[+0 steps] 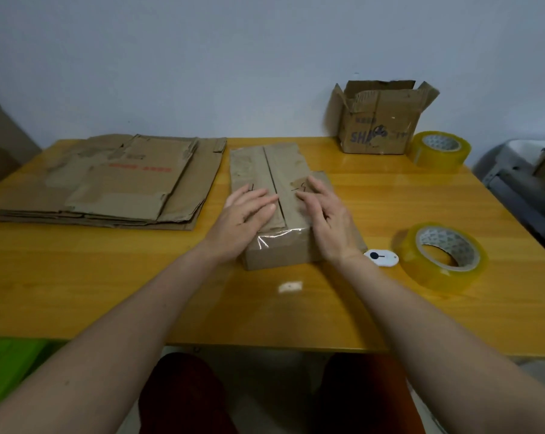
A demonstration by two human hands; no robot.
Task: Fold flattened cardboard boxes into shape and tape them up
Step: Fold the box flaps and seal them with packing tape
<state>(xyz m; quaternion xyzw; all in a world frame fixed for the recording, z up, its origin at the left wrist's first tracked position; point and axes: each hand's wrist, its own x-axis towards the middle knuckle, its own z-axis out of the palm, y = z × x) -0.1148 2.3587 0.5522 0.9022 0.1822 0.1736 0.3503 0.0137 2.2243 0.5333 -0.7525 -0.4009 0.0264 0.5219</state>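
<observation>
A small brown cardboard box [265, 170] stands folded into shape in the middle of the yellow table [296, 308]. Its two top flaps meet along a centre seam. A strip of clear tape shines on its near end. My left hand [249, 214] lies flat on the left flap with straight fingers. On the right flap my right hand [324, 214] presses down flat, fingers straight. A stack of flattened cardboard boxes [114, 180] lies at the left. Two rolls of clear yellowish tape sit at the right, one near [443, 255] and one farther back [438, 150].
An opened, worn cardboard box [381, 120] with blue print stands at the back right by the wall. A small white tape cutter [381, 256] lies beside the near roll. A scrap of paper [290, 286] lies near the front edge. Grey metal objects stand off the table's right side.
</observation>
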